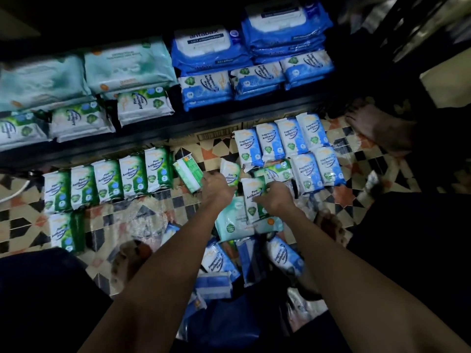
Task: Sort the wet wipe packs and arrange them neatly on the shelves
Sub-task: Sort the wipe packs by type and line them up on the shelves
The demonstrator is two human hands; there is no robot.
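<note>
Left hand (216, 186) closed around two green pine antibacterial wipe packs: one tilted pack (188, 174) showing its back label to the left of the knuckles, one smaller-looking pack (230, 171) sticking up on the far side of the hand. Right hand (276, 197) curled onto an upright pine pack (252, 197), fingers over its right edge, thumb side hidden. Another green pine pack (276, 170) lying just beyond the right hand, touching the blue row.

On the patterned tile floor (209, 151), left of the hands: a row of five green pine packs (107, 182) standing side by side, with one further green pack (65, 231) nearer. Right of the hands: blue fragrance-free antibacterial packs (288, 141) in two rows, four in the far row, at least two in the near one.

Near the wrists: a pale teal wipe pack (230, 222) lying flat beneath the held pine pack, and a loose heap of blue packs (216, 258) nearer still, partly under clear wrapping.

On the dark shelf (142, 135) beyond: large pale teal packs (102, 70) at far left, green pine packs (142, 107) in front of them, large blue Antabax packs (254, 42) stacked at far right, small blue fragrance-free packs (254, 81) in front of those.

Bare feet visible: one (132, 258) near left, one (328, 225) near right, a further one (377, 126) at far right.
</note>
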